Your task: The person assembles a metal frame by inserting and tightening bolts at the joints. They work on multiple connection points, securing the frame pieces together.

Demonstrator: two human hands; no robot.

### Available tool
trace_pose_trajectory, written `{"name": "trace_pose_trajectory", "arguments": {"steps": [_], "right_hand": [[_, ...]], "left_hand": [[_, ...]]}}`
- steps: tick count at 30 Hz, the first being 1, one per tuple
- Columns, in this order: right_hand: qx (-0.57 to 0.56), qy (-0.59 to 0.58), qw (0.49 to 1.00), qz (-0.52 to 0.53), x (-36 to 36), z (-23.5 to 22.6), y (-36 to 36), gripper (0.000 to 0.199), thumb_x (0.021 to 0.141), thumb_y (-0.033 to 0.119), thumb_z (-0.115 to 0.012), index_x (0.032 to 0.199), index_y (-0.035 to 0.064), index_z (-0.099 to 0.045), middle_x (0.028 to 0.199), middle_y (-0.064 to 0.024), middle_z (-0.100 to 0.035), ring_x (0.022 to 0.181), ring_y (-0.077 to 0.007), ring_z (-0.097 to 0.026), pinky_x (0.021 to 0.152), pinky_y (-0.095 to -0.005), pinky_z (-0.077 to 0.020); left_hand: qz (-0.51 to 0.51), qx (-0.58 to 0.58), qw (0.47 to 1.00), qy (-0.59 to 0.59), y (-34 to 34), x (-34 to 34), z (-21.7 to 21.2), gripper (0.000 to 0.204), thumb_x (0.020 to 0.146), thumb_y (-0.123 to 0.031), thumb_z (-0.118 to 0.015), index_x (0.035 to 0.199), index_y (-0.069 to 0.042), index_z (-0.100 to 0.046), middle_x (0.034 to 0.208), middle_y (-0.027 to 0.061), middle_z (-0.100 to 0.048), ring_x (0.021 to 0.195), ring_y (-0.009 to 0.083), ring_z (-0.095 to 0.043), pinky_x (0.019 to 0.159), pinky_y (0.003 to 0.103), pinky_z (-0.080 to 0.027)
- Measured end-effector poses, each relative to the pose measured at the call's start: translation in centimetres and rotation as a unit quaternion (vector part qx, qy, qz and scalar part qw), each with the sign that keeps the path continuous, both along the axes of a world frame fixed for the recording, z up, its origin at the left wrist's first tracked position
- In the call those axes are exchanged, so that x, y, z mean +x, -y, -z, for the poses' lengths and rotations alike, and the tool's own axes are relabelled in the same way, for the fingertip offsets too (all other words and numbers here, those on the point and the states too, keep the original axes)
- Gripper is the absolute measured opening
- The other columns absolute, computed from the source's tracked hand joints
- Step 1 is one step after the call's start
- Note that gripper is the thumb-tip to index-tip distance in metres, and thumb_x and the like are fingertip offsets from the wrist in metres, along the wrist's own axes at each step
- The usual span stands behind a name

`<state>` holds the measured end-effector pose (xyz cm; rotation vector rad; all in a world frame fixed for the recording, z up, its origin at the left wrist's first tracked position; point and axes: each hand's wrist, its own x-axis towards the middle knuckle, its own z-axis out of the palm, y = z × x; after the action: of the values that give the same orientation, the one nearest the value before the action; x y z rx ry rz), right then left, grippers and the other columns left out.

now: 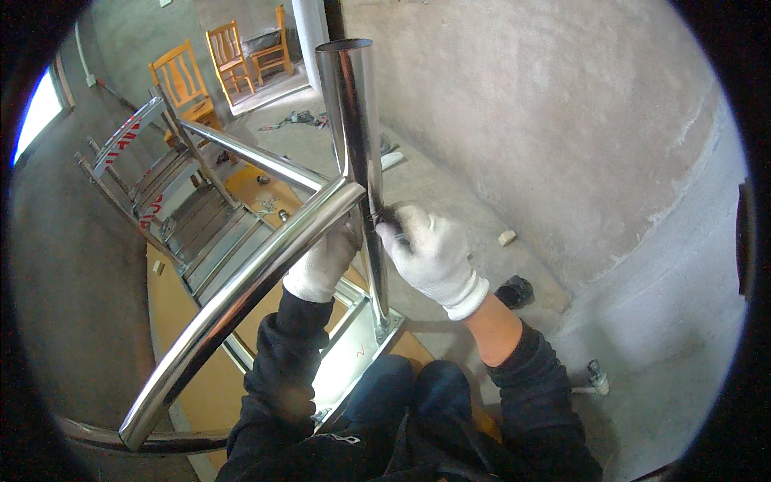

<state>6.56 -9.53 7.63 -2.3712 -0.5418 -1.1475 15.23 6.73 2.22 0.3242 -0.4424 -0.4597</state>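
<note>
Looks partly put together, judging by the parts. Has the tall shiny post (pixel 361 145) upright in the middle, between the hands, with its foot at a corner of the flat metal frame (pixel 345 377). Has the thick shiny pipe (pixel 243 297) seeming to meet it about halfway up, and the thin shiny pipe (pixel 249 154) reaching close behind. Cannot tell about the strength of the joins. Maybe needs more work near the meeting place, with both hands so close. Cannot tell about anything else left to do.

Has the right hand (pixel 434 257) just right of the post, fingers curled in and dark at the tips. Cannot tell if pinching something there. Has the left hand (pixel 321 263) just left of the post, partly behind the thick shiny pipe. Cannot tell if open or gripping, with fingers out of sight.

Counts up to one post, one thick pipe, one thin pipe and one bent pipe (pixel 185 440) low on the left. Shows two white gloves, three wooden chairs (pixel 229 64) far off, one metal rack (pixel 165 178), one window (pixel 40 112), and one black lump (pixel 515 292) on the floor. Cannot count the tiny bits on the yellow board (pixel 245 186)
</note>
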Motion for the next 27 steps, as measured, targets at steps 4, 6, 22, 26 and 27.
{"name": "trace_pose_trajectory", "arguments": {"steps": [4,6,22,26,27], "right_hand": [[0.047,-0.085,0.995,-0.014,0.0,0.1,-0.1,0.015,0.091,0.015,-0.067,0.092,0.0001,-0.065,0.070,-0.0160,-0.064,0.058,-0.0301,-0.064,0.049,-0.0362,-0.0478],[0.111,-0.123,0.985,-0.045,0.1,0.3,0.1,0.016,0.091,0.016,-0.067,0.092,-0.0004,-0.065,0.073,-0.0169,-0.066,0.060,-0.0289,-0.065,0.051,-0.0364,-0.0482],[0.160,-0.108,0.979,-0.072,0.2,0.2,0.1,0.017,0.091,0.019,-0.065,0.091,0.0024,-0.063,0.071,-0.0172,-0.063,0.063,-0.0347,-0.064,0.057,-0.0429,-0.0488],[0.067,-0.078,0.995,0.002,0.2,0.4,-0.1,0.016,0.092,0.019,-0.063,0.083,0.0055,-0.062,0.067,-0.0167,-0.061,0.062,-0.0361,-0.063,0.055,-0.0449,-0.0480],[0.076,-0.095,0.993,0.010,0.3,0.7,-0.2,0.017,0.092,0.019,-0.063,0.083,0.0050,-0.062,0.066,-0.0170,-0.061,0.062,-0.0362,-0.063,0.055,-0.0448,-0.0479]], "left_hand": [[-0.009,0.006,1.000,0.001,-0.3,0.7,0.9,0.031,0.097,-0.023,-0.063,0.121,-0.004,-0.056,0.115,0.0065,-0.061,0.107,0.0125,-0.058,0.094,0.027,-0.049],[-0.055,0.082,0.993,0.058,-0.4,0.7,0.8,0.032,0.096,-0.022,-0.063,0.121,-0.004,-0.056,0.116,0.0068,-0.061,0.108,0.0127,-0.058,0.094,0.026,-0.049],[-0.024,0.011,1.000,-0.006,-0.8,1.3,2.1,0.028,0.098,-0.021,-0.060,0.121,-0.004,-0.057,0.114,0.0082,-0.060,0.106,0.0155,-0.058,0.091,0.028,-0.049],[0.025,-0.060,0.996,-0.061,-0.3,0.8,0.7,0.021,0.090,-0.010,-0.069,0.110,-0.005,-0.067,0.109,0.0065,-0.071,0.102,0.0165,-0.067,0.091,0.025,-0.055],[0.020,-0.048,0.998,-0.035,-0.4,0.8,0.8,0.021,0.090,-0.011,-0.068,0.110,-0.005,-0.067,0.109,0.0064,-0.071,0.102,0.0164,-0.067,0.091,0.025,-0.055]]}}
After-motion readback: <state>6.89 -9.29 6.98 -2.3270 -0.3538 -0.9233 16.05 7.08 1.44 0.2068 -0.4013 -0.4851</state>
